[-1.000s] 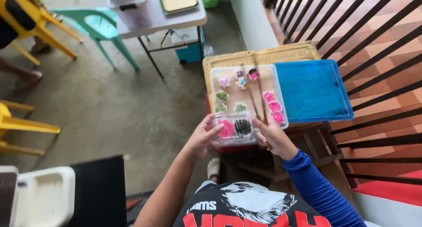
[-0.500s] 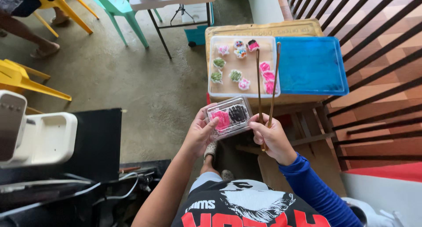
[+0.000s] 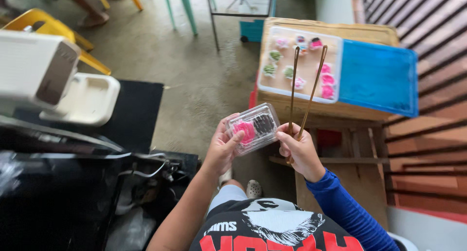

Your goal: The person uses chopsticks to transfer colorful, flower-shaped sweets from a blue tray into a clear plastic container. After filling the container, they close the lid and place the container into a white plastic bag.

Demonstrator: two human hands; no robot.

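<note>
clear box [image 3: 253, 127] with pink and black pieces, brown chopsticks [image 3: 304, 93]

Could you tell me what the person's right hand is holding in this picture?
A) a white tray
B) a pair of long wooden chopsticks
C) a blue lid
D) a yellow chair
B: the right hand grips a pair of long wooden chopsticks pointing up toward the crate, while the left hand holds the clear plastic box with a pink and a dark piece inside.
</note>
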